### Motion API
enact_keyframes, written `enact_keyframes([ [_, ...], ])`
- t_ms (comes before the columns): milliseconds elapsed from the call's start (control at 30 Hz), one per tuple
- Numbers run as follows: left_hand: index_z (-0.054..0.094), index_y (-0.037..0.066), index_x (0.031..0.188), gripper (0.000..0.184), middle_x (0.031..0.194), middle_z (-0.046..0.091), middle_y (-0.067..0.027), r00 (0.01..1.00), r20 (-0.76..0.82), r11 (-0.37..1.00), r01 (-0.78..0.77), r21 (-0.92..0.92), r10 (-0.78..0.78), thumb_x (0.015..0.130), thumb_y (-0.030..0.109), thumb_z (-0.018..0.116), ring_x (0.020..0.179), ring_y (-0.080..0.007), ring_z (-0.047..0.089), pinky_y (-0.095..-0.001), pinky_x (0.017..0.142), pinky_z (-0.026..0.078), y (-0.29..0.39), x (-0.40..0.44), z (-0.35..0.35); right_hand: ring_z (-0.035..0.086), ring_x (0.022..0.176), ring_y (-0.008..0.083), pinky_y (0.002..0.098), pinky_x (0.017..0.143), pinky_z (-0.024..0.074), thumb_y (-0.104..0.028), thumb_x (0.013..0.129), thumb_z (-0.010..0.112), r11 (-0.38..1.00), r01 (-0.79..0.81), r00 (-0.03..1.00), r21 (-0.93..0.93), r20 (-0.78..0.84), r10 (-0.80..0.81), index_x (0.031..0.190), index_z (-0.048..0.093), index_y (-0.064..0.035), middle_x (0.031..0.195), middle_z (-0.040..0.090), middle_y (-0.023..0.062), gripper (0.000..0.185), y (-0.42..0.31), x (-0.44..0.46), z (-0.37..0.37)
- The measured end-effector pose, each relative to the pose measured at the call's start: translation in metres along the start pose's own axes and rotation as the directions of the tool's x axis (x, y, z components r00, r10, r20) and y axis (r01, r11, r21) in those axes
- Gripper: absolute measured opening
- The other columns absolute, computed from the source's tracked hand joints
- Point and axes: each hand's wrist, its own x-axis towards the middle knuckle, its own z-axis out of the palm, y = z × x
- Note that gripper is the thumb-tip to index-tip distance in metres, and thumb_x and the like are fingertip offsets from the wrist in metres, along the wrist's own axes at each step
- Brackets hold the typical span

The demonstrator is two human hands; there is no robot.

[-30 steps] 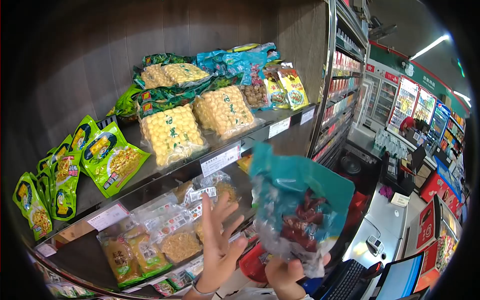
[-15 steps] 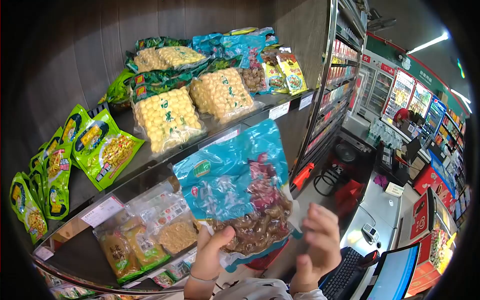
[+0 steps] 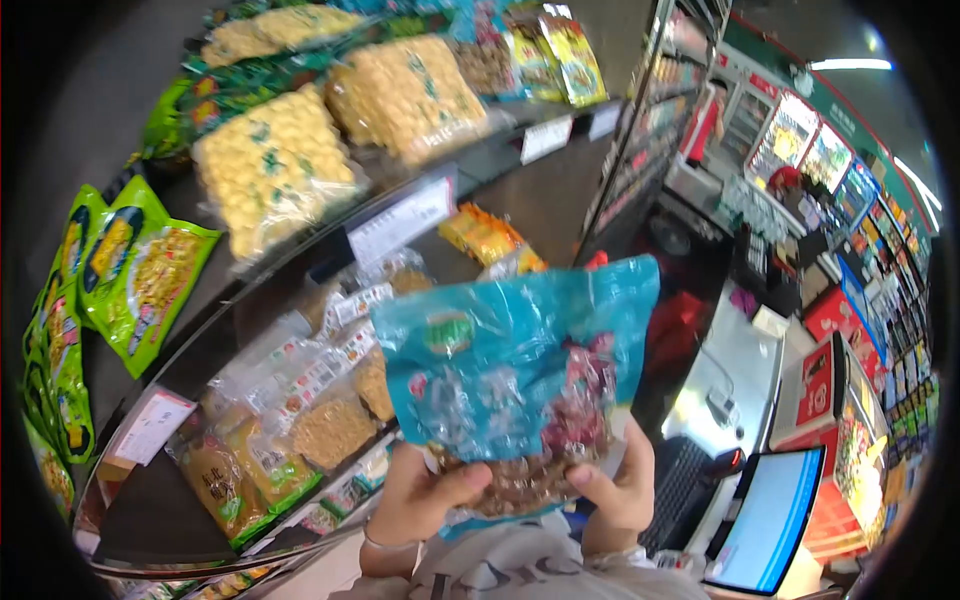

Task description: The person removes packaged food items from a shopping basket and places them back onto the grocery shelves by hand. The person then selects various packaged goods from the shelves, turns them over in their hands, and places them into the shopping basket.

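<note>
A blue plastic food bag (image 3: pixel 510 350) with a clear lower part showing brown contents is held upright in front of the body. My left hand (image 3: pixel 420 500) grips its lower left corner, thumb on the front. My right hand (image 3: pixel 620 485) grips the lower right side, also with the thumb on the front. Behind the bag, the lower shelf bears clear packs of tan dried food (image 3: pixel 335 430) and orange packets (image 3: pixel 490 235). On the upper shelf are vacuum packs of pale yellow round pieces (image 3: pixel 270 165) and a tan pack (image 3: pixel 415 90).
Green snack bags (image 3: pixel 145 275) stand at the left of the upper shelf. Price tags (image 3: pixel 400 220) line its edge. To the right are a counter with a keyboard (image 3: pixel 675 490), a monitor (image 3: pixel 770 520) and a red display box (image 3: pixel 815 390). People in red stand farther back.
Both hands now hold the bag; half a second ago the right hand was off it. The bag has turned more upright and moved right. The view has tilted down, and the shelves sit higher.
</note>
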Motion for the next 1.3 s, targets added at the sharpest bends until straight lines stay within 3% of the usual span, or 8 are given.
enact_keyframes([
  [267, 0.051, -0.004, 0.133, 0.048, 0.121, 0.063, -0.0092, 0.998, 0.065, 0.994, 0.018, 0.107, -0.025, 0.090, 0.009, 0.068, 0.108, -0.0166, 0.058, -0.0319, 0.095, 0.045, -0.023, 0.040, 0.002, 0.056, 0.113, 0.0140, 0.0304, 0.098, 0.0439, -0.006, 0.092, 0.069, 0.998, 0.026, 0.997, 0.052, -0.076, -0.022, 0.136, 0.046, 0.0029, 0.123, 0.060, 0.0074, 0.050, 0.022, 0.016, -0.019],
  [400, 0.046, -0.002, 0.137, 0.047, 0.122, 0.060, -0.0080, 0.973, 0.051, 0.957, 0.210, 0.200, -0.225, 0.095, 0.008, 0.065, 0.114, -0.0162, 0.055, -0.0309, 0.099, 0.043, -0.064, 0.070, 0.004, 0.057, 0.107, 0.0129, 0.0294, 0.094, 0.0456, -0.007, 0.093, 0.068, 0.994, -0.100, 0.971, 0.035, -0.213, 0.106, 0.132, 0.050, 0.0009, 0.118, 0.063, 0.0074, 0.044, 0.047, 0.024, -0.044],
  [500, 0.032, 0.000, 0.144, 0.052, 0.131, 0.052, -0.0094, 0.979, 0.097, 0.976, 0.167, 0.141, -0.181, 0.098, 0.004, 0.058, 0.120, -0.0158, 0.052, -0.0307, 0.102, 0.040, -0.120, 0.090, 0.006, 0.058, 0.103, 0.0131, 0.0281, 0.092, 0.0463, -0.007, 0.093, 0.068, 0.964, -0.148, 0.971, -0.223, -0.218, 0.099, 0.130, 0.051, 0.0015, 0.115, 0.065, 0.0073, 0.042, 0.086, 0.030, -0.071],
  [633, 0.040, -0.002, 0.139, 0.049, 0.130, 0.054, -0.0107, 0.955, -0.033, 0.941, 0.297, 0.160, -0.295, 0.098, 0.012, 0.062, 0.117, -0.0170, 0.053, -0.0319, 0.099, 0.043, -0.218, 0.083, -0.010, 0.061, 0.105, 0.0142, 0.0294, 0.092, 0.0498, -0.008, 0.093, 0.070, 0.953, -0.295, 0.885, 0.073, -0.355, 0.301, 0.130, 0.051, 0.0054, 0.112, 0.066, 0.0118, 0.044, 0.175, 0.025, -0.102],
  [833, 0.053, -0.001, 0.122, 0.034, 0.111, 0.064, -0.0091, 0.812, -0.215, 0.801, 0.577, 0.157, -0.543, 0.094, 0.013, 0.065, 0.101, -0.0174, 0.062, -0.0325, 0.089, 0.048, -0.377, 0.064, -0.068, 0.067, 0.091, 0.0151, 0.0300, 0.083, 0.0529, -0.019, 0.087, 0.077, 0.777, -0.620, 0.747, -0.108, -0.385, 0.542, 0.118, 0.061, 0.0061, 0.100, 0.072, 0.0112, 0.043, 0.315, 0.004, -0.170],
  [1100, 0.053, -0.002, 0.114, 0.031, 0.103, 0.064, -0.0124, 0.894, -0.336, 0.769, 0.433, 0.471, -0.298, 0.090, 0.013, 0.066, 0.096, -0.0232, 0.063, -0.0366, 0.085, 0.049, -0.514, 0.084, -0.083, 0.066, 0.089, 0.0190, 0.0322, 0.084, 0.0505, -0.011, 0.081, 0.071, 0.695, -0.719, 0.590, 0.010, -0.520, 0.617, 0.116, 0.062, 0.0039, 0.098, 0.071, 0.0122, 0.039, 0.449, 0.006, -0.219],
  [1133, 0.053, -0.002, 0.114, 0.031, 0.103, 0.064, -0.0124, 0.883, -0.357, 0.761, 0.452, 0.466, -0.305, 0.090, 0.013, 0.066, 0.096, -0.0232, 0.063, -0.0366, 0.085, 0.049, -0.520, 0.088, -0.077, 0.065, 0.086, 0.0190, 0.0328, 0.082, 0.0506, -0.011, 0.081, 0.069, 0.778, -0.628, 0.623, -0.003, -0.601, 0.500, 0.115, 0.062, 0.0035, 0.095, 0.070, 0.0111, 0.038, 0.473, 0.008, -0.223],
  [1300, 0.054, -0.001, 0.114, 0.033, 0.103, 0.066, -0.0146, 0.814, -0.415, 0.568, 0.581, 0.583, -0.406, 0.089, 0.017, 0.068, 0.094, -0.0267, 0.064, -0.0388, 0.087, 0.048, -0.572, 0.133, -0.078, 0.066, 0.087, 0.0193, 0.0324, 0.081, 0.0510, -0.008, 0.080, 0.067, 0.742, -0.665, 0.534, 0.081, -0.644, 0.548, 0.116, 0.063, 0.0039, 0.096, 0.070, 0.0109, 0.037, 0.527, 0.033, -0.257],
])
